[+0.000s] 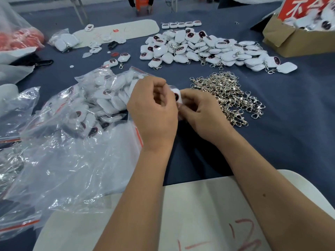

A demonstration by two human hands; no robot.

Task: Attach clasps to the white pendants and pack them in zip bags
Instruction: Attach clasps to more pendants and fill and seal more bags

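My left hand (154, 109) and right hand (199, 107) pinch one white pendant (176, 94), clasp going on; clasped pile (208, 49) far right; loose clasps (226, 95) remain; zip bags (101, 98) left, part filled.

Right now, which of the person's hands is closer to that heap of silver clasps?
Right. The right hand lies at the edge of the clasp pile; the left hand is farther off, beside the zip bags.

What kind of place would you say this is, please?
Probably a small assembly and packing workshop: a loose heap of silver metal clasps, a big pile of white plastic pendants on the blue-covered table, and clear zip bags of pendants.
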